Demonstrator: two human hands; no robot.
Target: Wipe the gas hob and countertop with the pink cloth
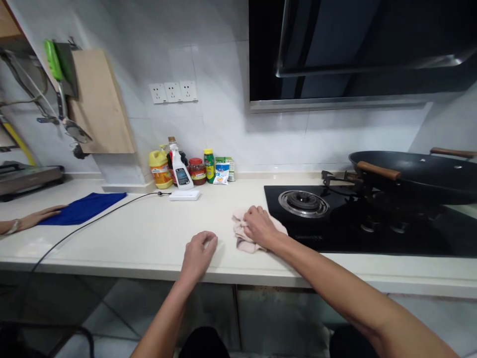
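Note:
My right hand [260, 226] presses a crumpled pale pink cloth [246, 244] onto the white counter, at the left edge of the black gas stove [316, 241]. Its fingers are bunched on the cloth. To the left, my left hand [199, 254] hovers by the counter's front part, its fingers curled together towards the thumb with nothing in them. A gap of bare counter separates it from the cloth.
A wok [417, 171] sits on the stove's right side under the range hood [354, 49]. Bottles, including a white spray bottle [181, 169], line the wall. Another person's hand [44, 216] rests on a blue cloth [89, 206]. A black cable [100, 215] crosses the counter.

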